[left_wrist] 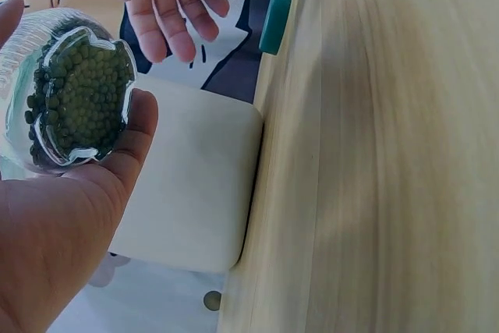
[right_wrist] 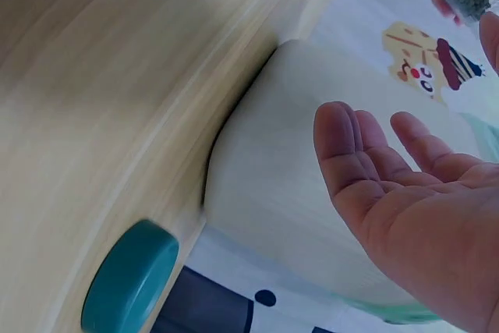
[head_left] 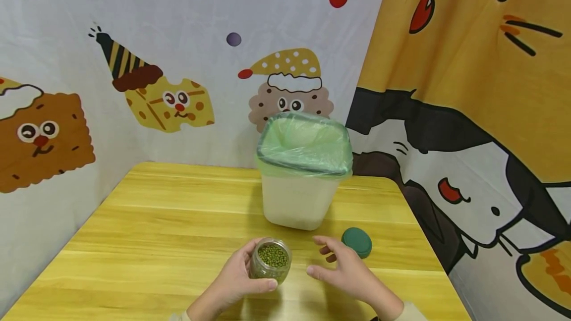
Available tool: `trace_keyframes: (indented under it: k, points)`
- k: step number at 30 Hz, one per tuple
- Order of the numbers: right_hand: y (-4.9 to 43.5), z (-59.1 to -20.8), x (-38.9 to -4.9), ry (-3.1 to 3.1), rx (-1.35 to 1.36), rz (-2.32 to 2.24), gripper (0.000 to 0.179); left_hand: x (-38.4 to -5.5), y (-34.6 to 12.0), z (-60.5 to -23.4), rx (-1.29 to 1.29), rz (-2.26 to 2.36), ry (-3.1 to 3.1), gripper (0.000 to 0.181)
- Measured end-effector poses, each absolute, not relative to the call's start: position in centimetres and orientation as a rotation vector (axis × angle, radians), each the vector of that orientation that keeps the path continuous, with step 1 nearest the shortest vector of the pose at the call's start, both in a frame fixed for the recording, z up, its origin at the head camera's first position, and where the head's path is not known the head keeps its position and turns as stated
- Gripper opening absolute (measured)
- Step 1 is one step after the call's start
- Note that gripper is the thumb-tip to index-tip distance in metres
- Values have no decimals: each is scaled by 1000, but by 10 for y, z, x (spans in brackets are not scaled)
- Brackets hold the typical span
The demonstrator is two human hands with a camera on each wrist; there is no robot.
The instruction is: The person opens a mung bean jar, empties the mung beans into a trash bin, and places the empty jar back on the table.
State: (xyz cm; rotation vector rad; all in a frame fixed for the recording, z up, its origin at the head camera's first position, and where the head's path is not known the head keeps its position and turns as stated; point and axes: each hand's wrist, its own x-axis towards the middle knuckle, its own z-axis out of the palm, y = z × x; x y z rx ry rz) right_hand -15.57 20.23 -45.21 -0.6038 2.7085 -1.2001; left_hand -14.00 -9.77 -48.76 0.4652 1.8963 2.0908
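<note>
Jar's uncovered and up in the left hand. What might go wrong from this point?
1. The open jar is held off the table by the left hand alone, so a tilt or slip could spill the small green beans.
2. The lined bin stands just beyond; tipped that way, beans might land inside it.
3. The green lid lies close to the right hand, which could knock it.

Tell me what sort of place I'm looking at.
Probably an indoor work spot, perhaps a home corner or small studio: a wood-grain table bearing a bag-lined bin, with cartoon-printed cloth hung close behind.
</note>
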Motion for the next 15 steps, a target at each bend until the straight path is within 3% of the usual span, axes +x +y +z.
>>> trace_keyframes:
  k: [15]
  points:
    - [175, -453, -149, 2530, -848, -1368, 69, -143, -86, -485, 495, 2023, 2075, 84]
